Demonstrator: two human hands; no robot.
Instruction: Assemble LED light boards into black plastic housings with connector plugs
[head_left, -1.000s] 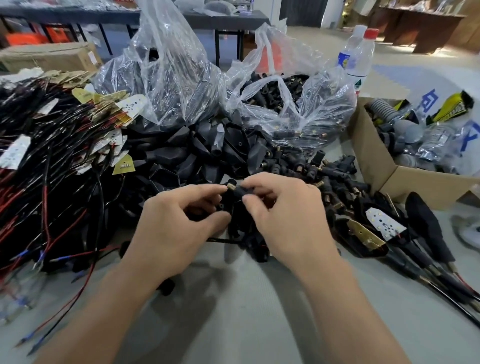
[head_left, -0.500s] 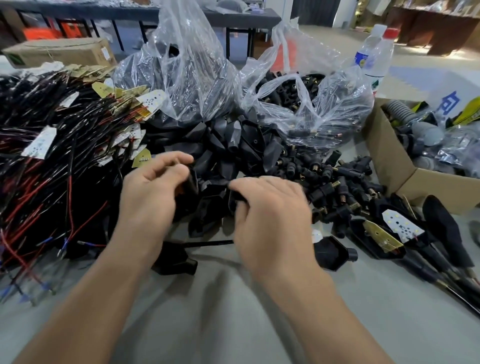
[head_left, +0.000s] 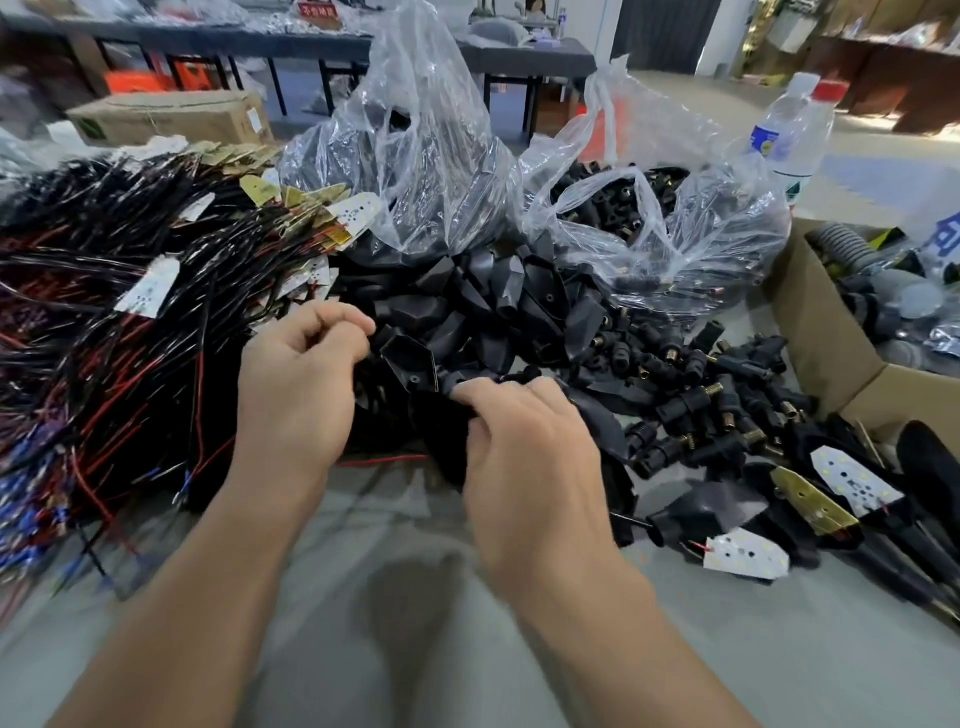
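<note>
The grey table (head_left: 467, 654) fills the lower frame. At the left, a wide pile of LED boards (head_left: 150, 286) on red and black wires spreads across it. At the centre lies a heap of black housings (head_left: 483, 296), with connector plugs (head_left: 696, 400) scattered to its right. The right hand (head_left: 530, 467) grips a black piece (head_left: 441, 431) at the heap's near edge. The left hand (head_left: 296, 395) is curled just beside an open housing (head_left: 410, 358); whether it holds anything cannot be told.
</note>
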